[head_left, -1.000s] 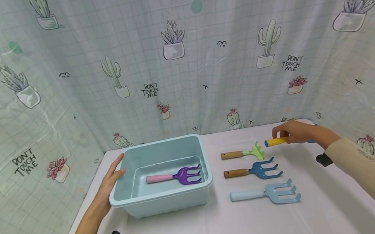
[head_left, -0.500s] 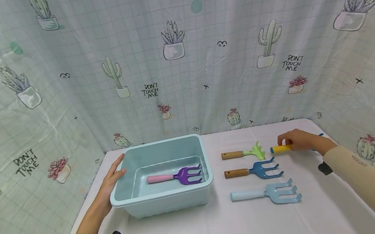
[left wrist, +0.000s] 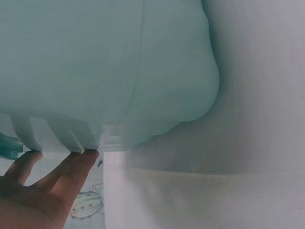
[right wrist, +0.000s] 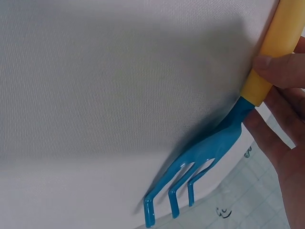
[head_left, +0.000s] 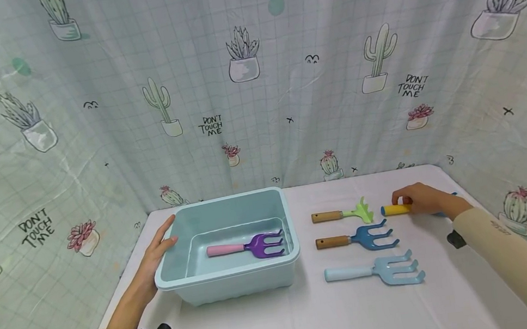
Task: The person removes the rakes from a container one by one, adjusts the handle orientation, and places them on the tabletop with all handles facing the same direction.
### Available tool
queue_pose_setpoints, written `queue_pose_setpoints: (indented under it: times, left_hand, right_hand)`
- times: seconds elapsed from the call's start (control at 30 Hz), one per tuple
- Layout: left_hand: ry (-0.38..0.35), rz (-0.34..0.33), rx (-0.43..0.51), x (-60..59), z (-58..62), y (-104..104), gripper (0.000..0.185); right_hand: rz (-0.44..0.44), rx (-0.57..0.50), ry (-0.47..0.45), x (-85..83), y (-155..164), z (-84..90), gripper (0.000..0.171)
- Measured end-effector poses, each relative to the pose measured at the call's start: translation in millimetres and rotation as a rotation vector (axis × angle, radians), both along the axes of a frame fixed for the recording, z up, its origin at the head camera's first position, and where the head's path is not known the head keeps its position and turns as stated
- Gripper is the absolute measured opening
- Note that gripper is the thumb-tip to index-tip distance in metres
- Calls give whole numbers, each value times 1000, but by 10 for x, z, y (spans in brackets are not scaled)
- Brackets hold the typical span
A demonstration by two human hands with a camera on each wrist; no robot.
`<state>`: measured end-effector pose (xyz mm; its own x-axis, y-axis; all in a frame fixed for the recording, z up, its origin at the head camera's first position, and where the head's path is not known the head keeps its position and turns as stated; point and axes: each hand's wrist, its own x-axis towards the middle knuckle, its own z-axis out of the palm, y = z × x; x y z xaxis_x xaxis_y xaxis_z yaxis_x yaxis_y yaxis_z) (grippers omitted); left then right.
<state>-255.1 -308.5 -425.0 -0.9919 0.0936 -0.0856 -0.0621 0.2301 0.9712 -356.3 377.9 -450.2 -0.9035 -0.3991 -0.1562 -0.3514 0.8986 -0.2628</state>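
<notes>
My left hand point(head_left: 150, 258) rests at the left side of a light blue plastic bin point(head_left: 236, 283), its thumb lying over the rim. In the left wrist view, straight fingers point(left wrist: 78, 167) touch the outer wall. A hand fork point(head_left: 244, 248) with purple tines and a pink handle lies inside the bin. At the back right, my right hand point(head_left: 423, 201) holds another hand fork point(right wrist: 209, 140) by its yellow handle. The right wrist view shows the thumb pressed on this handle, the blue tines close over the table.
On the white table point(head_left: 312, 323), between bin and right hand, lie a small green rake point(head_left: 362, 211) with a wooden handle, a blue hand fork point(head_left: 368, 238) and a pale blue one point(head_left: 390, 269). A cactus-print cloth point(head_left: 284, 90) hangs behind and at both sides.
My right hand has moved the yellow-handled fork toward me and slightly right, down to the table, then stayed nearly still. The left hand and bin have not moved.
</notes>
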Motion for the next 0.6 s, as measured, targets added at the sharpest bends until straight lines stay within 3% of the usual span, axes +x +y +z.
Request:
queue_pose_setpoints:
  times: [0.27,0.6]
  left_hand:
    - [-5,7,13,-4,3,0,63]
    - [-8,7,15,2,3,3,63]
  right_hand:
    - [1,3,16,-6,-16,-6,33]
    - [-32,7,-52,8,-55,121,40]
